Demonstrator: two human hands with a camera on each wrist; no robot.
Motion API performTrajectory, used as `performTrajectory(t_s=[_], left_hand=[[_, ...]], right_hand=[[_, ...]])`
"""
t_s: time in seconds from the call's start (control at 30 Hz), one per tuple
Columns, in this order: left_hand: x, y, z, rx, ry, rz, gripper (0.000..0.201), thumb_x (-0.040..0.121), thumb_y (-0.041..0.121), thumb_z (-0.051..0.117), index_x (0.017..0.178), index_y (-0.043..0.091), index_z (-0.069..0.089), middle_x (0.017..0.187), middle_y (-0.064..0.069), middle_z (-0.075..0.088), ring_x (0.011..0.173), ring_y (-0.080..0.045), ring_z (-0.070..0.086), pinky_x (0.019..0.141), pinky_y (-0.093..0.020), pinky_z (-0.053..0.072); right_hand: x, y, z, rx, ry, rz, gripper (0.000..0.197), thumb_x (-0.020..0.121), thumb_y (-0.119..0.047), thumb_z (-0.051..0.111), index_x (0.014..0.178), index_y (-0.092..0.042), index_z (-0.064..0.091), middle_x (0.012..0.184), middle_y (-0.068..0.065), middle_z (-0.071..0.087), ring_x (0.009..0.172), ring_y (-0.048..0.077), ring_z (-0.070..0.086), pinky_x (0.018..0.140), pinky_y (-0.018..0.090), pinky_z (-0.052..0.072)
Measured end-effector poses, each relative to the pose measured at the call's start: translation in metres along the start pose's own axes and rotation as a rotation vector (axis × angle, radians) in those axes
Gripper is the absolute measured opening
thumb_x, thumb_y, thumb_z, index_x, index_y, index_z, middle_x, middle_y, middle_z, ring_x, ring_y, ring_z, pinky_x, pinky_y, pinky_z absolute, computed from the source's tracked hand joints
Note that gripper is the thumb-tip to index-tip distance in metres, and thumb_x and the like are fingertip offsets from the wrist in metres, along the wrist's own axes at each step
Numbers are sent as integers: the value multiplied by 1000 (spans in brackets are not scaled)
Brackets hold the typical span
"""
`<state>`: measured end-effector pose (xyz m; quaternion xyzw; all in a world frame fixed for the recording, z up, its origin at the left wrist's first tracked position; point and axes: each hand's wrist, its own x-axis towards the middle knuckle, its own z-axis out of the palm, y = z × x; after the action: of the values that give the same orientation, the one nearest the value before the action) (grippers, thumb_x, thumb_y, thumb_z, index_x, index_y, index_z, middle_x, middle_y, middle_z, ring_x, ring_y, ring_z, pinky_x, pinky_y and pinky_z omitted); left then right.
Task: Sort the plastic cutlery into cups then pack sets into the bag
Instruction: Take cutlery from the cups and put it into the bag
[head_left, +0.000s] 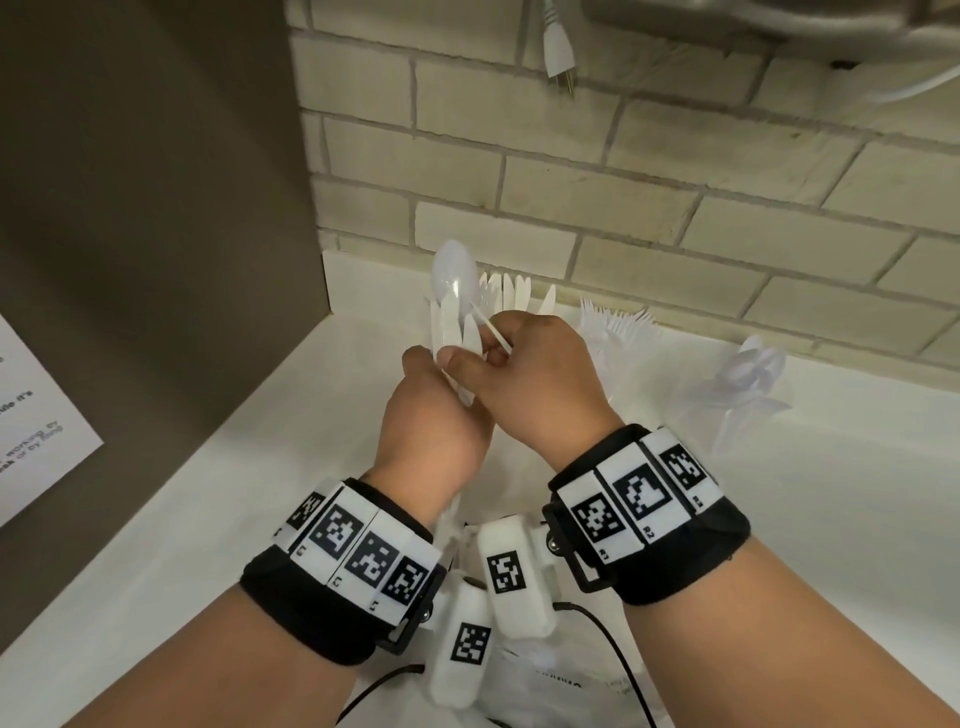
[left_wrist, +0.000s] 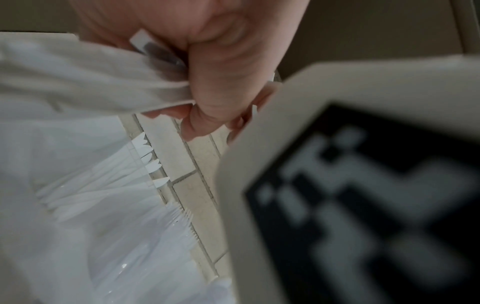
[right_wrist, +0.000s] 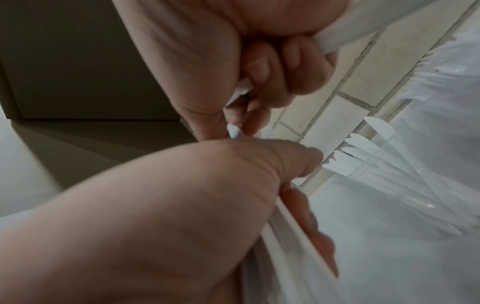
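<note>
Above the white counter both hands meet round a bundle of white plastic cutlery (head_left: 451, 312), with a spoon bowl (head_left: 453, 274) sticking up from it. My left hand (head_left: 422, 366) grips the bundle's handles from below; its curled fingers (left_wrist: 221, 92) hold the white handles (left_wrist: 85, 78). My right hand (head_left: 485, 351) pinches one thin white piece (head_left: 491, 328) of the bundle, with its thumb against the handles (right_wrist: 285, 236). Behind the hands stand three clear cups: knives (head_left: 511, 291), forks (head_left: 618, 322), spoons (head_left: 750, 371). A clear plastic bag (head_left: 550, 691) lies under my wrists.
A dark cabinet side (head_left: 156, 208) walls off the left, with a printed sheet (head_left: 36, 415) on it. A brick-tile wall (head_left: 675, 208) stands right behind the cups, and a white plug (head_left: 558, 47) hangs above. White counter (head_left: 831, 519) stretches to the right.
</note>
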<state>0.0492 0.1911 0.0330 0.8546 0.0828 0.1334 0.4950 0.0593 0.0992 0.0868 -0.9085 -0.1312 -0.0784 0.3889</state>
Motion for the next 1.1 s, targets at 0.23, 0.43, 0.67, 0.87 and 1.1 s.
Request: performTrajectory(t_s=[0.23, 0.43, 0.67, 0.87, 1.1], left_hand=[[-2, -2, -2, -368, -197, -15, 50, 71, 18, 67, 116, 12, 48, 86, -3, 63, 66, -12, 60, 48, -25, 45], [-2, -9, -9, -652, -356, 76, 50, 66, -13, 62, 106, 16, 51, 77, 2, 63, 58, -11, 58, 42, -26, 44], [-3, -16, -14, -919, -531, 2, 47, 63, 16, 69, 104, 2, 51, 62, -1, 54, 52, -13, 48, 49, -28, 44], [-4, -8, -5, -966, -394, -125, 56, 83, 52, 45, 107, 2, 59, 64, -5, 62, 55, -17, 58, 51, -27, 49], [2, -13, -9, -880, -343, -148, 18, 88, 28, 60, 83, 14, 50, 51, 6, 39, 37, -8, 28, 37, -18, 28]], right_hand=[[4, 1, -2, 101, -119, -21, 31, 91, -34, 60, 68, -17, 48, 62, -4, 49, 57, 12, 49, 54, 23, 36], [-1, -1, -4, 90, -189, -94, 26, 98, -31, 48, 104, -7, 57, 94, 9, 65, 84, 21, 61, 74, 31, 47], [1, 11, -6, 287, -166, 49, 26, 98, -33, 45, 104, -9, 52, 74, 4, 57, 65, 19, 54, 65, 36, 45], [-2, 16, 3, 382, -156, 88, 27, 93, -38, 43, 106, -16, 54, 87, 9, 67, 73, 24, 65, 67, 38, 50], [-1, 17, -15, 658, 57, 231, 12, 99, -17, 40, 105, -9, 47, 86, 11, 62, 60, 26, 68, 60, 45, 60]])
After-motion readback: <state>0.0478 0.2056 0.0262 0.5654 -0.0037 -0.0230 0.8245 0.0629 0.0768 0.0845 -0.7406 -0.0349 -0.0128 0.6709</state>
